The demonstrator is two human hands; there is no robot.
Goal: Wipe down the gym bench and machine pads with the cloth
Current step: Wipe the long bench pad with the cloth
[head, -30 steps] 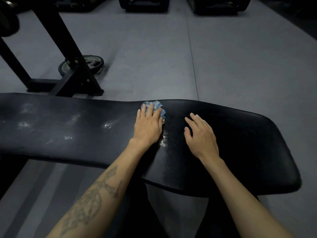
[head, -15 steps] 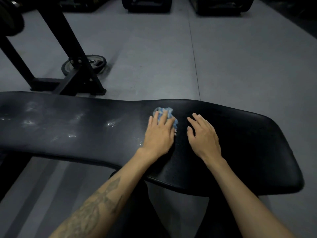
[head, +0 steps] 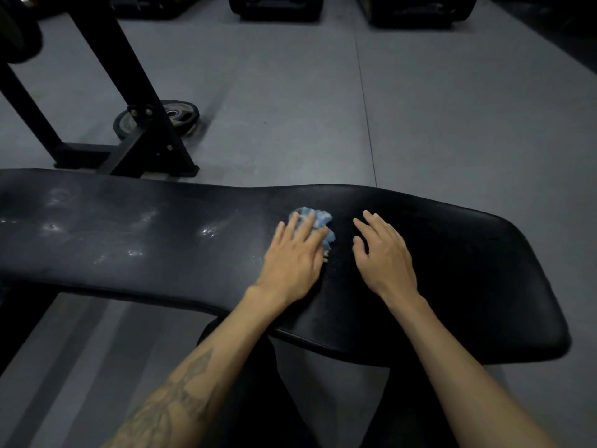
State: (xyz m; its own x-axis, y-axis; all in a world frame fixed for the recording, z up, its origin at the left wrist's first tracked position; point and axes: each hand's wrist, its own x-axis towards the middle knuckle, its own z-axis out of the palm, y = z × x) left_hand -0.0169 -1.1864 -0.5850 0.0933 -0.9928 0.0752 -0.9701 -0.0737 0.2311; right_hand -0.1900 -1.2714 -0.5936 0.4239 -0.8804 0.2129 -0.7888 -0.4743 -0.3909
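Observation:
A long black padded bench runs across the view, with pale smears on its left half. A crumpled blue cloth lies near the bench's middle. My left hand lies flat on top of the cloth and presses it onto the pad; most of the cloth is hidden under the fingers. Just to the right, my right hand rests palm down on the bare pad with fingers spread, holding nothing.
A black steel rack frame stands on the grey floor behind the bench at left, with a weight plate lying beside it. Dark machine bases line the far edge. My dark-clothed legs are under the bench.
My left hand has slid the cloth to the right along the pad, closing the gap to my right hand, which has stayed in place.

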